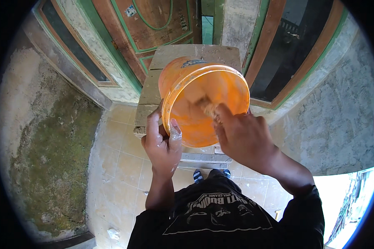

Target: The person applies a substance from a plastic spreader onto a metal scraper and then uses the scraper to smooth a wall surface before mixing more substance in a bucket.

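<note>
An orange plastic bucket (232, 89) lies tilted on a worn wooden stool or bench, its mouth turned toward me. Whitish smears coat its inner wall. My left hand (164, 143) grips the rim at the left, thumb at the mouth and fingers against the outside; white residue marks the thumb. Closed round a short brush (208, 108), my right hand (247, 137) reaches into the bucket's mouth. The brush's dark tip is blurred and sits near the inner wall; whether it touches cannot be told. Most of its handle is hidden by my fingers.
Under the bucket stands the wooden bench (148, 93), close to a brown door with green trim (153, 25). A tiled floor (120, 166) surrounds my feet. Rough cement walls rise on both sides, and a dark window (297, 45) stands at the right.
</note>
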Tool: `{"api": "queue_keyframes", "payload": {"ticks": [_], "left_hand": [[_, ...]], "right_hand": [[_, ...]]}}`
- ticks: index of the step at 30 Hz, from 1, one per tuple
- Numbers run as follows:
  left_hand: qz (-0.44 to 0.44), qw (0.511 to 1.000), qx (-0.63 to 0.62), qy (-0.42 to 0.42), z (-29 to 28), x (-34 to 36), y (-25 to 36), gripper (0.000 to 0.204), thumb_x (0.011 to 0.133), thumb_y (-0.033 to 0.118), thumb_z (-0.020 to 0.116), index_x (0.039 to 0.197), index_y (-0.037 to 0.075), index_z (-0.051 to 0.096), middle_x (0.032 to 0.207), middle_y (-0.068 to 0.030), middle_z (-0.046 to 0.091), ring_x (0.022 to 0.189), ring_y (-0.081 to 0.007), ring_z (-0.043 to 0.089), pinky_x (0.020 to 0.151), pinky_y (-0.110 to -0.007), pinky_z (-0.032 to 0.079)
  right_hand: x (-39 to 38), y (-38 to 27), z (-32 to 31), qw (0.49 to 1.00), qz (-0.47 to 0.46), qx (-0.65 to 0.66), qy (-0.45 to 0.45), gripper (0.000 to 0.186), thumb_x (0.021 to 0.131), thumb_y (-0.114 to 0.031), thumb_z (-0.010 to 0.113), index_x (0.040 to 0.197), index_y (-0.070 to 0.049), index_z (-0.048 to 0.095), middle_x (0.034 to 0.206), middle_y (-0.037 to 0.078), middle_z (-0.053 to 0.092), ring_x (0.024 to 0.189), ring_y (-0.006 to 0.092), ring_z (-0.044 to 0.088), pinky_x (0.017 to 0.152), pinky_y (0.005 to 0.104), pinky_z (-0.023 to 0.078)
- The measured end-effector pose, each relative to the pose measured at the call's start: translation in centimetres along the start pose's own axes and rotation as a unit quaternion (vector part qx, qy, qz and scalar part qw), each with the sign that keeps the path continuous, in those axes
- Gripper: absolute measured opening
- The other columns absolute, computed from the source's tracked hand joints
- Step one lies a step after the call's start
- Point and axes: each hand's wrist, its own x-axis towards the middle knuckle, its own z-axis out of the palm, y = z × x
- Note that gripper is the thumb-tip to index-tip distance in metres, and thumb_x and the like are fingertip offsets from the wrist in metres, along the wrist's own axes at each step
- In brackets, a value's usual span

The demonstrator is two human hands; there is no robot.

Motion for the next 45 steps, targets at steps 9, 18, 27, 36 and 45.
{"api": "queue_keyframes", "payload": {"ticks": [9,18,27,36,45], "left_hand": [[0.006,1.0,0.002,0.027,0.4,-0.4,-0.6,0.032,0.09,0.011,0.054,0.118,-0.003,0.05,0.084,-0.0093,0.066,0.068,-0.0056,0.058,0.061,-0.02,0.046],[-0.034,0.997,0.055,0.033,0.2,-1.2,0.4,0.025,0.093,0.011,0.05,0.112,-0.005,0.05,0.089,-0.0075,0.062,0.072,-0.0058,0.054,0.065,-0.02,0.044],[-0.031,0.996,0.064,0.054,1.3,-0.5,1.6,0.028,0.093,0.01,0.048,0.115,-0.007,0.049,0.096,-0.0088,0.062,0.081,-0.0073,0.056,0.072,-0.021,0.045],[-0.002,0.988,0.142,0.063,1.5,-0.2,1.7,0.028,0.09,0.01,0.055,0.115,-0.002,0.053,0.08,-0.0086,0.066,0.063,-0.0051,0.058,0.058,-0.02,0.046],[-0.015,0.987,0.128,0.099,2.2,-0.2,1.7,0.032,0.088,0.008,0.055,0.119,-0.001,0.052,0.078,-0.0076,0.065,0.06,-0.0047,0.056,0.055,-0.02,0.045]], "right_hand": [[1.0,0.1,-0.5,0.996,-0.042,0.066,-0.03,0.021,0.088,-0.02,0.053,0.095,-0.001,0.05,0.062,0.015,0.061,0.06,0.035,0.063,0.062,0.0442,0.051],[0.7,1.6,-4.5,0.992,-0.085,0.053,-0.08,0.018,0.085,-0.018,0.057,0.09,-0.001,0.053,0.065,0.015,0.062,0.061,0.0315,0.064,0.058,0.0414,0.051],[1.3,2.0,-1.9,0.993,-0.103,0.051,-0.006,0.02,0.089,-0.02,0.052,0.099,-0.003,0.051,0.056,0.012,0.058,0.052,0.0292,0.061,0.05,0.0412,0.05],[1.7,3.1,-2.1,0.989,-0.122,0.057,-0.06,0.021,0.088,-0.022,0.053,0.098,-0.004,0.051,0.055,0.013,0.058,0.052,0.0302,0.062,0.05,0.0419,0.05],[1.5,4.1,-2.2,0.986,-0.146,0.048,-0.064,0.02,0.086,-0.023,0.056,0.093,-0.004,0.053,0.058,0.014,0.059,0.054,0.0315,0.062,0.051,0.0428,0.049]]}}
